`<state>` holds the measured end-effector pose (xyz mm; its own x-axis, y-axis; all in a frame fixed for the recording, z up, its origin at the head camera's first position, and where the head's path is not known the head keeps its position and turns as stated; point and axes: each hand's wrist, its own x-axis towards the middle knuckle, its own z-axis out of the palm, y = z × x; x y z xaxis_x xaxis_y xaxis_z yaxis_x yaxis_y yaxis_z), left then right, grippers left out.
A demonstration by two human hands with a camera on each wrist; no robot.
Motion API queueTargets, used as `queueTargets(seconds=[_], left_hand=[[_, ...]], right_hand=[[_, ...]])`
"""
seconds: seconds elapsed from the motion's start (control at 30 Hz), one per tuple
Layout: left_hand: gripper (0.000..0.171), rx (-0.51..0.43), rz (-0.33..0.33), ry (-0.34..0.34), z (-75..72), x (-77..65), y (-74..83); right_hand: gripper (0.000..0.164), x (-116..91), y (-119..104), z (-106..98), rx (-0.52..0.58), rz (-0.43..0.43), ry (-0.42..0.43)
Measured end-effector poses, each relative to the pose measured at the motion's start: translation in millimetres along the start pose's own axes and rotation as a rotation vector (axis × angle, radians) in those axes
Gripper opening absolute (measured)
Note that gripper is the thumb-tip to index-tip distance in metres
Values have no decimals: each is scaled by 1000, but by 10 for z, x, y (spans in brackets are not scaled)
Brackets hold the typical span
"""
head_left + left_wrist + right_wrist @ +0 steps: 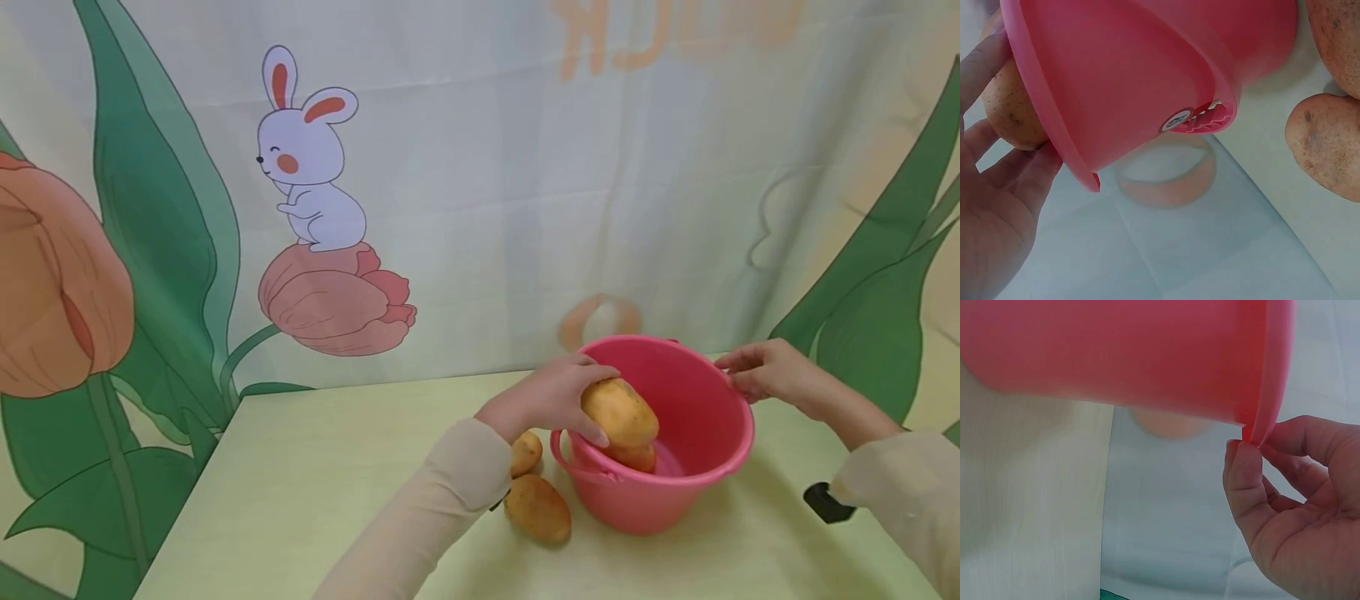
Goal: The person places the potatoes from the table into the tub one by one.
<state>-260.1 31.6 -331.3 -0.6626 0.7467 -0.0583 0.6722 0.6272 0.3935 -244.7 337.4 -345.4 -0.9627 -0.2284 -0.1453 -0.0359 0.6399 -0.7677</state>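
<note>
One potato [621, 414] is gripped by the left hand [555, 396], at the top of the pink bucket [690, 408], by its left side. A lower potato [637, 457] is seen inside, with open room to the right. The bucket's right rim [747, 433] is pinched by the right hand [780, 382]. Just left of the bucket, a small potato [527, 454] and a big potato [538, 511] are seen on the table [337, 475]. Behind, a bunny curtain [480, 183] is hung.

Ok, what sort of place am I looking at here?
Probably an indoor tabletop setup, maybe a home or studio corner: a pale table, a cloth backdrop behind it printed with a rabbit, and a bucket on the table.
</note>
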Motion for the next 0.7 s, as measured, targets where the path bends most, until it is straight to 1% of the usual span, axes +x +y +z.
queueTargets(seconds=[0.23, 0.47, 0.7], left_hand=[[73, -24, -56, -59, 9, 38, -7], [72, -13, -55, -96, -12, 72, 14], [72, -25, -78, -114, -5, 96, 38]], right_hand=[[42, 8, -9, -2, 1, 1, 1], [42, -2, -23, -2, 8, 6, 2], [42, -11, -18, -3, 2, 6, 4]])
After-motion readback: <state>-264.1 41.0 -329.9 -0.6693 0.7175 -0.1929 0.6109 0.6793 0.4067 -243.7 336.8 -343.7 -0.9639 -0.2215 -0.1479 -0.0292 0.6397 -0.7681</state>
